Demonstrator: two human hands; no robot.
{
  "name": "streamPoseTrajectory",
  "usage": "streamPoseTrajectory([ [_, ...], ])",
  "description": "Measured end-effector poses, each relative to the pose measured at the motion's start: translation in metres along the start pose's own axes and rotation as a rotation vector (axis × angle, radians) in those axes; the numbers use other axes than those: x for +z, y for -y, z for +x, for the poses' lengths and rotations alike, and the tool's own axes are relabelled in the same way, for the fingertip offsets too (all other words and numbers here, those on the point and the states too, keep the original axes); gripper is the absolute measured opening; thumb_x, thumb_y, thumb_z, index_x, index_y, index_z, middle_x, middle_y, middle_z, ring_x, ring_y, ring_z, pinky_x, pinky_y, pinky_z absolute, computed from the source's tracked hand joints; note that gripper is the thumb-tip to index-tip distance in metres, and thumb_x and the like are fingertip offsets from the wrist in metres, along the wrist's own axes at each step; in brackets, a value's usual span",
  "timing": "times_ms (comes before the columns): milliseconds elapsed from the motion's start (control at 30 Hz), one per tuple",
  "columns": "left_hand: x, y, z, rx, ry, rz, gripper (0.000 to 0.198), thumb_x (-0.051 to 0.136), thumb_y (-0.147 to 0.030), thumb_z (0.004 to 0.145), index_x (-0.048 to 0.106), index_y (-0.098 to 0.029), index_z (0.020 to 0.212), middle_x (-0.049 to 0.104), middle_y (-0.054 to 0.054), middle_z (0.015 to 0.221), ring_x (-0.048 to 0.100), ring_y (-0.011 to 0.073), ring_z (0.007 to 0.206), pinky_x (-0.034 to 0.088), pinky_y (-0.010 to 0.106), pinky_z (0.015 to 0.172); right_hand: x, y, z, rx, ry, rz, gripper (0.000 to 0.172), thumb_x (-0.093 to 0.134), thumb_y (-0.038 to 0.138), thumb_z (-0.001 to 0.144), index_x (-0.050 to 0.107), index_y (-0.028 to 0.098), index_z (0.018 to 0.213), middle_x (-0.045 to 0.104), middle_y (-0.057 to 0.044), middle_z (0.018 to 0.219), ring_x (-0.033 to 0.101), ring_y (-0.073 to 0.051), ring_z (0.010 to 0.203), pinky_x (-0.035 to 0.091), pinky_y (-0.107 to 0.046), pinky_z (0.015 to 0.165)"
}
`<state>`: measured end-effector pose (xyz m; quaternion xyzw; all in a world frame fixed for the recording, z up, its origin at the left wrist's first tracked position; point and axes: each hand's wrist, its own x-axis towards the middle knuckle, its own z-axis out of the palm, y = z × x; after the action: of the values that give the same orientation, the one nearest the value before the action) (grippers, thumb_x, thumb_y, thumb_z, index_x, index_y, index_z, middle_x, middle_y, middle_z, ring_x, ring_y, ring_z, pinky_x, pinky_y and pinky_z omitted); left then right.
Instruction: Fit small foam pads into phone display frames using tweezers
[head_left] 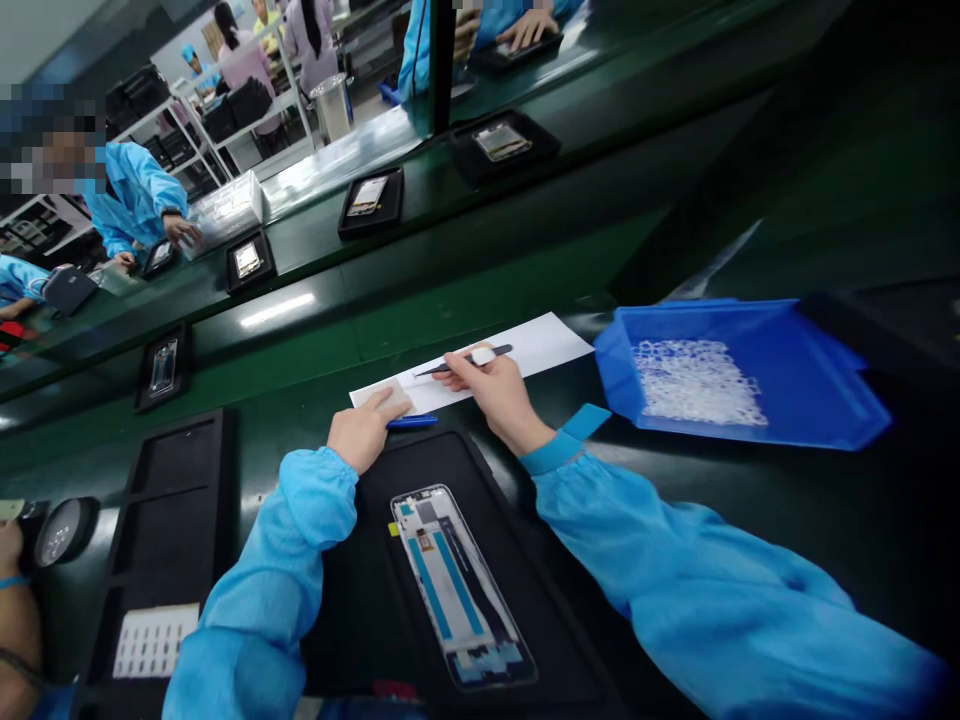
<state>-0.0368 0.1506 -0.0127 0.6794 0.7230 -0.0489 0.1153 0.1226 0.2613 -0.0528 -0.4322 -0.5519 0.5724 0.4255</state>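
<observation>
My right hand point(491, 390) is closed around dark tweezers point(495, 354), whose tip points left over a white paper strip point(551, 345). At the strip's left end, my left hand point(364, 428) presses a small beige piece point(393, 398) with an outstretched finger; its other fingers look curled. A blue pen point(412, 422) lies just right of that hand. Nearer to me, an open phone frame point(459, 590) with blue strips and a yellow tab rests on a black tray point(540, 610).
A blue bin point(817, 390) of small white pieces point(697, 385) stands right. A black compartment tray point(217, 500) holds a white sheet point(156, 641) at left. Beyond, trays with phone parts point(367, 198) line the bench; co-workers are behind. Another person's arm point(19, 610) shows far left.
</observation>
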Motion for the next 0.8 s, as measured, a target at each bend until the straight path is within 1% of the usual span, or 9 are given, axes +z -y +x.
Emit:
streamPoseTrajectory([
  [100, -0.006, 0.003, -0.014, -0.065, -0.158, -0.135, 0.049, 0.049, -0.013, 0.089, 0.057, -0.034, 0.133, 0.049, 0.0, 0.148, 0.062, 0.0241, 0.116, 0.054, 0.035, 0.088, -0.017, 0.008, -0.035, 0.007, -0.029, 0.036, 0.043, 0.068, 0.062, 0.074, 0.05, 0.023, 0.07, 0.063, -0.002, 0.057, 0.072, -0.026, 0.071, 0.049, -0.029, 0.052],
  [133, -0.008, 0.003, -0.02, -0.088, -0.203, -0.208, 0.041, 0.049, -0.018, 0.091, 0.061, -0.029, 0.129, 0.057, 0.003, 0.139, 0.063, 0.0229, 0.114, 0.053, 0.033, 0.088, -0.022, 0.009, -0.051, 0.014, -0.015, 0.027, 0.043, 0.069, 0.062, 0.073, 0.05, 0.023, 0.068, 0.06, -0.001, 0.053, 0.071, -0.026, 0.07, 0.048, -0.029, 0.052],
  [167, -0.01, 0.002, -0.025, -0.104, -0.202, -0.293, 0.033, 0.05, -0.023, 0.093, 0.065, -0.025, 0.122, 0.066, 0.005, 0.125, 0.065, 0.0215, 0.108, 0.052, 0.031, 0.086, -0.027, 0.011, -0.067, 0.023, 0.012, 0.005, 0.043, 0.07, 0.06, 0.073, 0.05, 0.023, 0.067, 0.056, 0.001, 0.051, 0.071, -0.026, 0.068, 0.047, -0.029, 0.052],
  [200, -0.011, 0.0, -0.03, -0.105, -0.149, -0.381, 0.029, 0.05, -0.03, 0.094, 0.069, -0.021, 0.114, 0.072, 0.005, 0.107, 0.068, 0.02, 0.097, 0.051, 0.029, 0.082, -0.029, 0.011, -0.082, 0.028, 0.046, -0.028, 0.041, 0.071, 0.058, 0.074, 0.051, 0.023, 0.066, 0.054, 0.002, 0.05, 0.07, -0.025, 0.066, 0.047, -0.029, 0.052],
  [267, -0.011, -0.006, -0.037, -0.079, 0.045, -0.518, 0.03, 0.05, -0.038, 0.093, 0.071, -0.018, 0.097, 0.071, 0.002, 0.076, 0.067, 0.0169, 0.074, 0.049, 0.026, 0.072, -0.03, 0.01, -0.108, 0.024, 0.109, -0.108, 0.037, 0.069, 0.054, 0.078, 0.054, 0.022, 0.067, 0.057, 0.001, 0.055, 0.069, -0.023, 0.063, 0.048, -0.03, 0.054],
  [333, -0.007, -0.013, -0.039, -0.046, 0.198, -0.566, 0.03, 0.051, -0.04, 0.091, 0.07, -0.017, 0.089, 0.066, -0.001, 0.064, 0.062, 0.0148, 0.063, 0.045, 0.024, 0.063, -0.028, 0.006, -0.123, -0.005, 0.134, -0.189, 0.033, 0.066, 0.05, 0.081, 0.057, 0.022, 0.069, 0.063, -0.002, 0.063, 0.067, -0.022, 0.063, 0.049, -0.032, 0.057],
  [400, -0.002, -0.017, -0.038, -0.033, 0.247, -0.548, 0.027, 0.052, -0.038, 0.089, 0.069, -0.017, 0.085, 0.064, -0.002, 0.063, 0.058, 0.0138, 0.06, 0.041, 0.024, 0.059, -0.025, 0.002, -0.129, -0.043, 0.134, -0.259, 0.03, 0.062, 0.048, 0.084, 0.059, 0.022, 0.069, 0.065, -0.003, 0.068, 0.066, -0.022, 0.065, 0.049, -0.033, 0.059],
  [533, 0.005, -0.02, -0.034, -0.011, 0.267, -0.492, 0.025, 0.053, -0.037, 0.087, 0.068, -0.018, 0.081, 0.061, -0.002, 0.064, 0.053, 0.0131, 0.059, 0.036, 0.024, 0.056, -0.023, -0.004, -0.13, -0.081, 0.137, -0.329, 0.028, 0.059, 0.044, 0.087, 0.059, 0.022, 0.069, 0.065, -0.003, 0.069, 0.065, -0.022, 0.066, 0.048, -0.033, 0.06],
  [800, 0.003, -0.022, -0.032, 0.029, 0.292, -0.437, 0.025, 0.053, -0.036, 0.088, 0.065, -0.018, 0.075, 0.055, -0.003, 0.061, 0.048, 0.0123, 0.056, 0.031, 0.024, 0.054, -0.023, -0.005, -0.131, -0.093, 0.138, -0.368, 0.027, 0.058, 0.042, 0.089, 0.058, 0.022, 0.071, 0.064, -0.003, 0.071, 0.065, -0.022, 0.068, 0.046, -0.032, 0.059],
])
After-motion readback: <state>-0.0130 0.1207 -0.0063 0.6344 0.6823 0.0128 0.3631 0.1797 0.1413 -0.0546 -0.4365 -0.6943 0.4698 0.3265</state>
